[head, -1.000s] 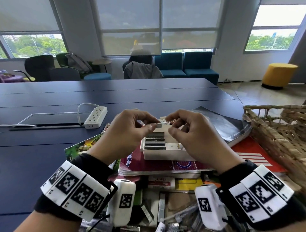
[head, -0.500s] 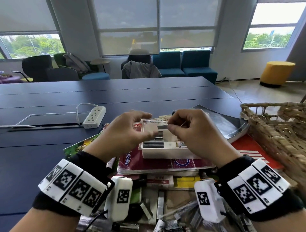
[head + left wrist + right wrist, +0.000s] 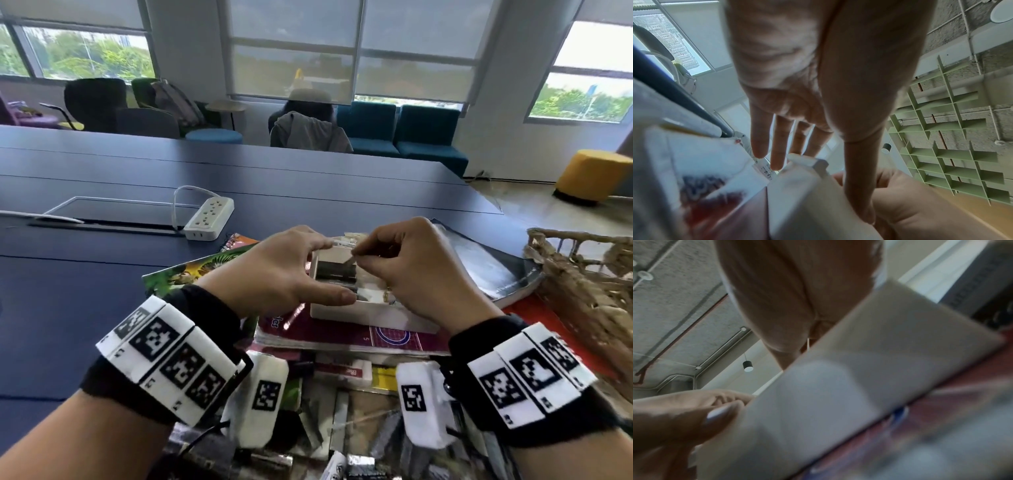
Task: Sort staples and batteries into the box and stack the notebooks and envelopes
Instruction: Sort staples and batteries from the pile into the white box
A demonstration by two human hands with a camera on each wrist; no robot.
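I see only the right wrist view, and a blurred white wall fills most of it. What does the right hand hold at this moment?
Observer: The right hand pinches a small staple strip just above the white box.
Operator: Is anything inside the box?
Observer: Yes, dark staple strips lie in its left part.
Operator: And what does the left hand do?
Observer: The left hand steadies the box, with the thumb against the near wall and straight fingertips at the far edge.
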